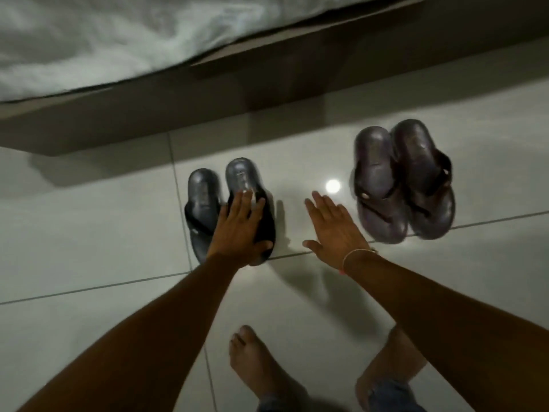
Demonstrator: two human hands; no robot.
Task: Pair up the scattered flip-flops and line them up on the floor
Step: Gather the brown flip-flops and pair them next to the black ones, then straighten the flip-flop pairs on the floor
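Two pairs of dark flip-flops stand on the pale tiled floor, heels toward the bed. The left pair is smaller: one flip-flop lies free, and its mate sits right beside it under my left hand, which lies flat on its front half with the thumb round the toe edge. The larger pair stands side by side to the right, touching each other. My right hand hovers open, fingers spread, between the two pairs and holds nothing.
A wooden bed frame with white bedding runs along the top, close behind the flip-flops. My bare feet stand on the tiles at the bottom. A lamp's reflection shines on the floor.
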